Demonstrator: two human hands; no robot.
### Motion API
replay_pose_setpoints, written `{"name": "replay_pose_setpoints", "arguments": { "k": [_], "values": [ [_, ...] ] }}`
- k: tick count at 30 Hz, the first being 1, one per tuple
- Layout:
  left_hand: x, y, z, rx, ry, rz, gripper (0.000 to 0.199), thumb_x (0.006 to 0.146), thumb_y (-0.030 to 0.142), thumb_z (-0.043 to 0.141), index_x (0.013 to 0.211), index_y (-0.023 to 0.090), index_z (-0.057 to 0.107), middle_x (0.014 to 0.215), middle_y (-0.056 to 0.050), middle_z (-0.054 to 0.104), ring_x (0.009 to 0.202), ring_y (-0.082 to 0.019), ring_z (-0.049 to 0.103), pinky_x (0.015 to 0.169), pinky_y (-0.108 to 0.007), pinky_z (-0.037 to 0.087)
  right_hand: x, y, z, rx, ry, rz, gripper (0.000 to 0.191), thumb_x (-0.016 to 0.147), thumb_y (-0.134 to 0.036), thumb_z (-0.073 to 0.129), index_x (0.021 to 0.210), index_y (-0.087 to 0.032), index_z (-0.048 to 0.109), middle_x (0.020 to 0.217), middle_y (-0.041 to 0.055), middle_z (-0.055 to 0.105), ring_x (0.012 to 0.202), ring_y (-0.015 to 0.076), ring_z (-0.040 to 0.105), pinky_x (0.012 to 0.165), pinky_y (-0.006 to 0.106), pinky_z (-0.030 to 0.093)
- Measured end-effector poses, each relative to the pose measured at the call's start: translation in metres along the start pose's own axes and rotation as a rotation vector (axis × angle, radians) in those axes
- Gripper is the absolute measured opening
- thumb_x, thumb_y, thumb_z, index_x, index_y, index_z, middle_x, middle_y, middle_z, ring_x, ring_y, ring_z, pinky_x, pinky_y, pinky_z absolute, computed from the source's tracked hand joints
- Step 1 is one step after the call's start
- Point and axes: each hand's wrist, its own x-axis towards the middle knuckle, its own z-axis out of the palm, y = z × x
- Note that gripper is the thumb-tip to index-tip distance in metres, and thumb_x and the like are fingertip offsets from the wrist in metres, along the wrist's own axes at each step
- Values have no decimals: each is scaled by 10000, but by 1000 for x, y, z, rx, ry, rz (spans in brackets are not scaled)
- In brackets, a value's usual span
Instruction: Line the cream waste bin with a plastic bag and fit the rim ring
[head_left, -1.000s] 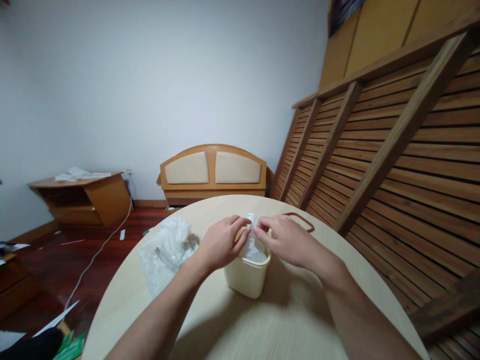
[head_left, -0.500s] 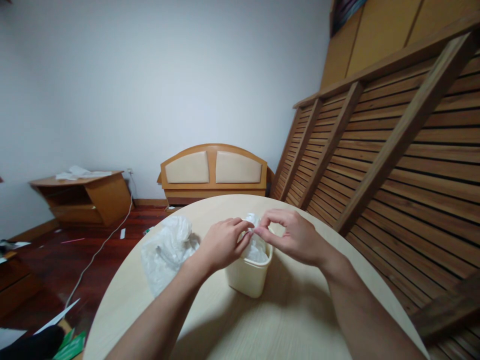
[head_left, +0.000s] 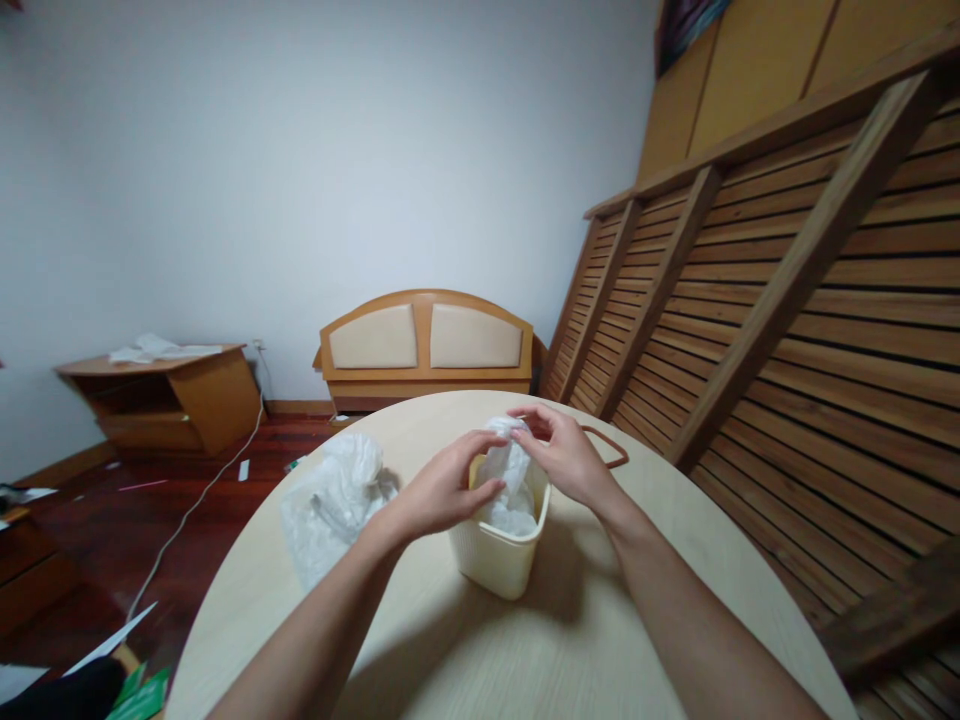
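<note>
A cream plastic bin (head_left: 495,560) stands upright on the round table, with a crumpled white plastic bag (head_left: 511,475) inside it and rising above its rim. My right hand (head_left: 559,450) reaches in from the right, its thumb and fingers closed on the top of that bag. On the bin's left side, my left hand (head_left: 454,485) has thumb and fingers apart; the fingertips are close to the bag, and contact is hard to make out. Another crumpled translucent plastic bag (head_left: 330,510) lies on the table, left of my left hand.
The pale round table (head_left: 600,610) fills the foreground. Beyond my right hand lies a brown loop-shaped object (head_left: 616,460), partly hidden. A slatted wooden frame (head_left: 757,300) leans along the right side. A low wooden cabinet (head_left: 217,395) and a white cable (head_left: 196,500) are at left.
My right hand has moved left and slightly up onto the bag top, uncovering the brown loop. My left hand's thumb and fingers have spread apart. The bag in the bin stands higher.
</note>
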Motion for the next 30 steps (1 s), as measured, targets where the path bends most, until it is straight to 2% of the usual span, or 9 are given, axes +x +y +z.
{"name": "replay_pose_setpoints", "arguments": {
  "k": [5, 7, 10, 13, 17, 21, 24, 26, 30],
  "values": [
    [8, 3, 1, -352, 193, -164, 356, 887, 423, 669, 1123, 160, 618, 1242, -149, 672, 1092, -247, 664, 964, -389, 515, -3, -21, -7, 296, -14, -32, 524, 766, -243, 647, 1268, -229, 499, 1146, 91, 700, 1028, 207, 681, 826, 322, 554],
    [9, 8, 0, -477, 281, -232, 418, 866, 512, 683, 1077, 160, 604, 1139, -125, 706, 1010, -231, 687, 920, -368, 528, -7, -30, -12, 372, -102, -26, 611, 757, -251, 658, 1332, -246, 452, 1111, 74, 700, 973, 201, 686, 790, 313, 553],
    [8, 15, -2, -568, 321, -288, 556, 868, 583, 656, 1228, 172, 553, 1056, -89, 723, 958, -223, 703, 925, -380, 527, -15, -41, -20, 356, -262, -62, 560, 814, -329, 689, 1334, -235, 506, 1042, 57, 688, 952, 193, 666, 812, 316, 539],
    [6, 21, -3, -610, 280, -280, 662, 854, 556, 687, 1374, 192, 501, 1190, -106, 700, 1040, -241, 688, 954, -380, 517, -23, -51, -25, 222, -401, -86, 411, 883, -381, 688, 1247, -213, 601, 1071, 64, 678, 956, 175, 646, 830, 298, 519],
    [7, 24, -6, -639, 396, -182, 604, 780, 441, 790, 1297, 207, 584, 1381, -115, 610, 1232, -258, 594, 994, -336, 492, -29, -61, -29, 150, -550, 34, 367, 927, -409, 650, 1227, -214, 569, 838, 8, 697, 743, 150, 653, 708, 274, 511],
    [7, 21, -8, -717, 443, -119, 522, 744, 372, 831, 1201, 219, 631, 1276, -80, 651, 1187, -227, 596, 959, -300, 493, -27, -63, -32, 167, -404, 85, 389, 925, -475, 633, 1184, -213, 510, 681, -30, 658, 622, 154, 636, 616, 271, 484],
    [4, 25, -9, -740, 368, -88, 447, 726, 372, 856, 1088, 201, 659, 1090, -60, 679, 1020, -195, 633, 863, -268, 505, -23, -60, -34, 111, -197, -1, 559, 895, -459, 673, 1348, -226, 443, 653, -68, 582, 597, 139, 583, 610, 271, 469],
    [1, 30, -9, -768, 284, -77, 513, 717, 397, 865, 1139, 210, 643, 1018, -50, 682, 929, -183, 638, 809, -263, 508, -21, -60, -36, 14, -160, -65, 636, 853, -419, 729, 1399, -245, 455, 674, -73, 547, 623, 136, 556, 630, 273, 466],
    [-4, 36, -12, -764, 165, -104, 861, 770, 563, 785, 1491, 275, 411, 870, -20, 694, 747, -168, 641, 730, -274, 499, -23, -69, -40, -201, -90, -225, 171, 848, -338, 714, 968, -218, 708, 735, -13, 580, 700, 156, 561, 691, 300, 470]
  ]
}}
